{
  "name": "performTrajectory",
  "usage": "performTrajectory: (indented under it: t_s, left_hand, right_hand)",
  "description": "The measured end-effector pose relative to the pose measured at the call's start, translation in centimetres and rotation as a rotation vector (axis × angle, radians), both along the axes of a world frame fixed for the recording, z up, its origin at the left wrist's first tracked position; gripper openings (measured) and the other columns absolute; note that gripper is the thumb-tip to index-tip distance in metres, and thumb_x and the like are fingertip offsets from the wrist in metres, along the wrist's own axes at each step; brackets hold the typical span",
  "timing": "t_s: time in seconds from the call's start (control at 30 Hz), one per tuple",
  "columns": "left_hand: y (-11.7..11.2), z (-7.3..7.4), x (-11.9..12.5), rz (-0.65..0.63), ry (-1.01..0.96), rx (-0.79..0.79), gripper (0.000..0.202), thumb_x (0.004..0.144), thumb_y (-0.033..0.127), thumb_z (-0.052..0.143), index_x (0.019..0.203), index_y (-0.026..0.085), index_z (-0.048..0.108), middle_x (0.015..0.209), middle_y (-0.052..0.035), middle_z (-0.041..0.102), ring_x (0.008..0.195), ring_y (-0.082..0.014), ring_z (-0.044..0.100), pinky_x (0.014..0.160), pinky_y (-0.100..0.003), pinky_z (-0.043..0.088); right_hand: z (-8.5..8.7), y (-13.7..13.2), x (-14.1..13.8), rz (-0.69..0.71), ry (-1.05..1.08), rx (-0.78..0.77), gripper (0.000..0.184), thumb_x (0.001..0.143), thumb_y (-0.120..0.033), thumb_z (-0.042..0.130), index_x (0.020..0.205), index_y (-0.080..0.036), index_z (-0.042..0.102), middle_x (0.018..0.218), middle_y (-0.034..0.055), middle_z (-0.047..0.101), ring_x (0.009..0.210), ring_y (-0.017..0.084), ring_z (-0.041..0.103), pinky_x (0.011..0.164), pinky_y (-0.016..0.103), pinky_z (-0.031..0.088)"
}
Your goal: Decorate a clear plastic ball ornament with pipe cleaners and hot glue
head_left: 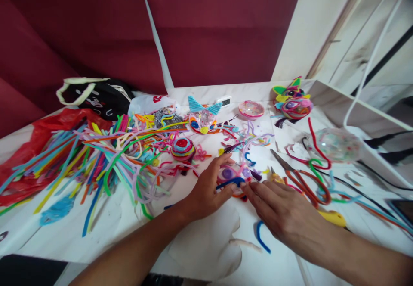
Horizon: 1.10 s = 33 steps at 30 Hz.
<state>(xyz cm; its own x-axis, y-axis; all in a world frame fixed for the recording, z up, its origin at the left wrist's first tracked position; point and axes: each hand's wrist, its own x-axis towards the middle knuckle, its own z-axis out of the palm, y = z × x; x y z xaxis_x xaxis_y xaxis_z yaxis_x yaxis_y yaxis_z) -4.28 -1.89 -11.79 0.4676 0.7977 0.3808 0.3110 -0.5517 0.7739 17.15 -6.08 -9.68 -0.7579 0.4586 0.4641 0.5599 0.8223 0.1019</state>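
Note:
A pipe-cleaner figure (228,173) with purple eyes sits between my hands at the middle of the table. My left hand (211,187) is closed around its left side, thumb along the lower edge. Across its front runs a dark blue pipe cleaner (237,181). The fingertips of my right hand (274,204) are pressed together at the right end of this blue piece; the exact grip is partly hidden. A short curved blue pipe cleaner (262,237) lies below my right hand. Orange-handled scissors (301,181) rest just beyond that hand, half open.
A big heap of coloured pipe cleaners (106,161) spreads on the left over a red plastic bag (19,169). Behind stand an owl-like figure (203,120), a striped ball (183,149), a clear bowl (251,110) and another figure (293,101). A yellow-handled tool (332,218) lies right.

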Motion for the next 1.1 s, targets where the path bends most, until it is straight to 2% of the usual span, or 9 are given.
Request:
performTrajectory:
  t_s: [0.1, 0.23, 0.33, 0.43, 0.63, 0.73, 0.87, 0.97, 1.1]
  left_hand:
    - [0.0, 0.0, 0.1, 0.003, -0.003, 0.001, 0.056, 0.085, 0.024, 0.06, 0.135, 0.021, 0.035, 0.129, -0.0124, 0.052, 0.124, -0.0253, 0.05, 0.104, -0.041, 0.042]
    - [-0.1, 0.0, 0.1, 0.018, 0.01, -0.004, 0.056, 0.085, 0.024, 0.06, 0.135, 0.02, 0.034, 0.129, -0.0128, 0.052, 0.124, -0.0247, 0.05, 0.105, -0.04, 0.042]
    - [-0.1, 0.0, 0.1, 0.026, 0.017, -0.016, 0.055, 0.085, 0.025, 0.061, 0.133, 0.02, 0.036, 0.131, -0.0132, 0.052, 0.126, -0.0251, 0.049, 0.106, -0.041, 0.041]
    - [0.0, -0.1, 0.0, 0.028, 0.016, -0.019, 0.056, 0.084, 0.024, 0.061, 0.133, 0.019, 0.036, 0.131, -0.0139, 0.052, 0.126, -0.0252, 0.048, 0.107, -0.041, 0.04]
    - [0.0, 0.1, -0.3, 0.026, 0.045, -0.026, 0.055, 0.083, 0.028, 0.063, 0.132, 0.017, 0.04, 0.138, -0.016, 0.048, 0.131, -0.0263, 0.044, 0.109, -0.041, 0.037]
    - [0.1, 0.3, -0.6, 0.009, 0.074, -0.028, 0.053, 0.085, 0.031, 0.061, 0.132, 0.018, 0.042, 0.134, -0.0134, 0.052, 0.126, -0.0245, 0.049, 0.106, -0.038, 0.04]
    - [0.3, 0.5, -0.7, -0.007, 0.109, -0.021, 0.049, 0.088, 0.033, 0.059, 0.132, 0.018, 0.043, 0.132, -0.0112, 0.055, 0.122, -0.0224, 0.052, 0.104, -0.036, 0.041]
    - [0.5, 0.5, -0.9, -0.001, 0.127, -0.049, 0.05, 0.088, 0.034, 0.059, 0.132, 0.018, 0.043, 0.131, -0.0119, 0.055, 0.12, -0.0228, 0.053, 0.102, -0.037, 0.042]
    - [1.0, 0.1, -1.3, -0.001, 0.135, -0.086, 0.055, 0.084, 0.035, 0.062, 0.132, 0.019, 0.043, 0.132, -0.0125, 0.054, 0.122, -0.0252, 0.052, 0.102, -0.039, 0.042]
  right_hand:
    - [0.4, 0.2, 0.0, 0.0, 0.115, -0.017, 0.021, 0.09, -0.006, 0.049, 0.106, -0.001, 0.062, 0.085, 0.0137, 0.068, 0.072, 0.023, 0.065, 0.056, 0.035, 0.055]
    - [0.8, 0.8, -0.4, -0.08, 0.22, -0.039, 0.014, 0.093, -0.014, 0.05, 0.093, -0.008, 0.062, 0.08, 0.0102, 0.066, 0.067, 0.02, 0.064, 0.053, 0.031, 0.051]
    - [0.8, 1.4, -0.8, -0.155, 0.252, -0.208, 0.016, 0.094, -0.021, 0.05, 0.096, -0.01, 0.061, 0.079, 0.0079, 0.063, 0.063, 0.017, 0.062, 0.051, 0.029, 0.049]
    - [0.7, 2.0, -1.0, -0.155, 0.262, -0.338, 0.017, 0.095, -0.018, 0.047, 0.098, -0.01, 0.062, 0.083, 0.0081, 0.063, 0.068, 0.017, 0.063, 0.056, 0.027, 0.049]
    - [1.2, 2.3, -1.2, -0.144, 0.374, -0.518, 0.018, 0.093, -0.017, 0.048, 0.083, -0.014, 0.062, 0.073, 0.003, 0.06, 0.064, 0.013, 0.057, 0.057, 0.023, 0.043]
    - [1.7, 2.5, -1.3, -0.204, 0.436, -0.687, 0.02, 0.09, -0.019, 0.05, 0.072, -0.016, 0.059, 0.063, -0.0008, 0.057, 0.055, 0.01, 0.05, 0.052, 0.021, 0.037]
    - [1.6, 2.8, -1.3, -0.297, 0.493, -0.908, 0.022, 0.088, -0.03, 0.052, 0.072, -0.017, 0.06, 0.06, -0.002, 0.055, 0.053, 0.01, 0.044, 0.049, 0.022, 0.033]
    - [1.2, 3.1, -1.3, -0.323, 0.523, -0.988, 0.027, 0.087, -0.037, 0.052, 0.074, -0.017, 0.062, 0.06, -0.0023, 0.052, 0.053, 0.01, 0.041, 0.049, 0.023, 0.03]
    - [0.6, 3.4, -1.3, -0.323, 0.556, -1.042, 0.027, 0.085, -0.039, 0.054, 0.074, -0.017, 0.063, 0.061, -0.0015, 0.054, 0.055, 0.011, 0.044, 0.051, 0.024, 0.032]
